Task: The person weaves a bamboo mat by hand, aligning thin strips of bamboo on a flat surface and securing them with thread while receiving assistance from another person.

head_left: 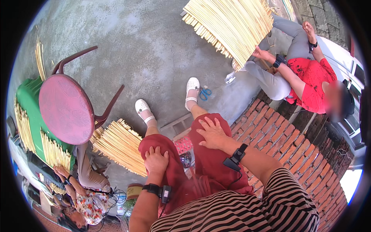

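Observation:
My left hand (156,162) rests on my left knee, palm down, with its fingers a little apart over the dark red cloth of my trousers (210,170). On my right knee lies my right hand (213,134), fingers spread wide. Neither hand holds anything. Black bands with small boxes are strapped to both wrists. Between my legs, low down, a pink patterned cloth (183,145) shows in part. Blue-handled scissors (205,93) lie on the concrete floor beside my right white shoe (192,88).
A mat of pale thin sticks (232,29) stretches before a co-worker in red (305,83) at far right. Another stick bundle (120,147) lies left of my knee. A plum round-topped stool (65,110) stands by a green-covered surface (29,94). Bricks (286,143) lie right.

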A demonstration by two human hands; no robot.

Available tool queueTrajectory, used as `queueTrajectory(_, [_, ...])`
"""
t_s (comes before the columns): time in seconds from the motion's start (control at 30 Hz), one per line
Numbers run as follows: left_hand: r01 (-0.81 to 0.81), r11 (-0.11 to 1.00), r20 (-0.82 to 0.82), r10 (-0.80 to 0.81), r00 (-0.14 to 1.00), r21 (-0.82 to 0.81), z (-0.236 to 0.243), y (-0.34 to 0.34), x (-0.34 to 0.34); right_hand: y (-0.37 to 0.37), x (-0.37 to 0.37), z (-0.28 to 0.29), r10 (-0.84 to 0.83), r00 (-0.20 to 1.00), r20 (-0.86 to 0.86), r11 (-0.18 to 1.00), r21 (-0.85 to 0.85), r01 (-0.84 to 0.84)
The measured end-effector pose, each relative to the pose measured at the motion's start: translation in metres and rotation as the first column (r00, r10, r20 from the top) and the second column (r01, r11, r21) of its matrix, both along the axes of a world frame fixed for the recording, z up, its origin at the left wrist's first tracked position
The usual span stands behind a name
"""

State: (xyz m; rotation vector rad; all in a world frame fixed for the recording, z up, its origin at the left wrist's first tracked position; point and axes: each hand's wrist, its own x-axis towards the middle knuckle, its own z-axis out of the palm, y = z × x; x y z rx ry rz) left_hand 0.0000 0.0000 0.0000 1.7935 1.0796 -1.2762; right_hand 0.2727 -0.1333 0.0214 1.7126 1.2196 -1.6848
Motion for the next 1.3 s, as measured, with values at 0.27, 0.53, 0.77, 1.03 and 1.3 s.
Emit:
queueTrajectory(0.27, [0.189, 0.981, -0.053, -0.191, 0.980, -0.037, 0.003, 0.023, 0.011, -0.105, -0.102, 0.140, -0.502, 0.809, 0.307, 0.864, 0.147, 0.481])
queueTrajectory(0.53, [0.231, 0.973, -0.026, -0.231, 0.973, -0.004, -0.004, 0.021, 0.005, -0.147, -0.112, 0.123, -0.574, 0.616, 0.539, 0.722, -0.021, 0.691])
queueTrajectory(0.77, [0.335, 0.941, -0.151, -0.325, 0.934, 0.050, -0.012, -0.003, 0.060, -0.205, -0.080, 0.080, -0.486, 0.746, 0.456, 0.828, -0.032, 0.560])
queueTrajectory(1.03, [0.763, 0.645, -0.111, -0.762, 0.638, -0.045, -0.055, -0.088, 0.168, -0.271, -0.012, 0.069, -0.625, 0.745, 0.234, 0.778, 0.110, 0.619])
queueTrajectory(1.3, [0.492, 0.716, -0.253, -0.660, 0.707, -0.495, -0.213, -0.187, 0.140, -0.223, 0.064, -0.028, -0.972, 0.234, -0.023, 0.204, 0.406, 0.891])
